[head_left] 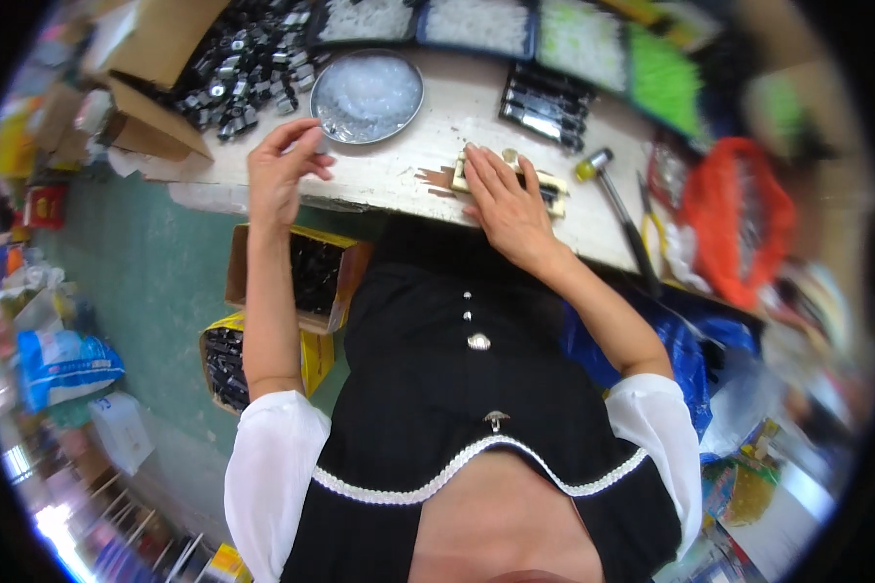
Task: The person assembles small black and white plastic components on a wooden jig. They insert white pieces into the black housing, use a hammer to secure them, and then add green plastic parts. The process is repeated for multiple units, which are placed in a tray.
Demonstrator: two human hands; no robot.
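Note:
My left hand [284, 167] hovers at the table's front edge, just left of a round metal dish [338, 126] filled with small clear pieces. Thumb and index finger come together there in a pinch, and whatever may be between them is too small to name. My right hand [508, 206] lies with its fingers stretched flat over a cream-coloured block fixture [555, 194], covering most of it. A dark part shows in the fixture's slot beside the fingers. Just behind it stands a small round yellowish piece [509, 154].
Behind the dish lies a heap of black and silver parts [248, 73]. Trays of white and green pieces [476, 27] line the back, with a row of black parts [544, 105] before them. A hammer [617, 204], yellow-handled pliers [654, 228] and a red bag [719, 219] lie right. Boxes [345, 282] stand below.

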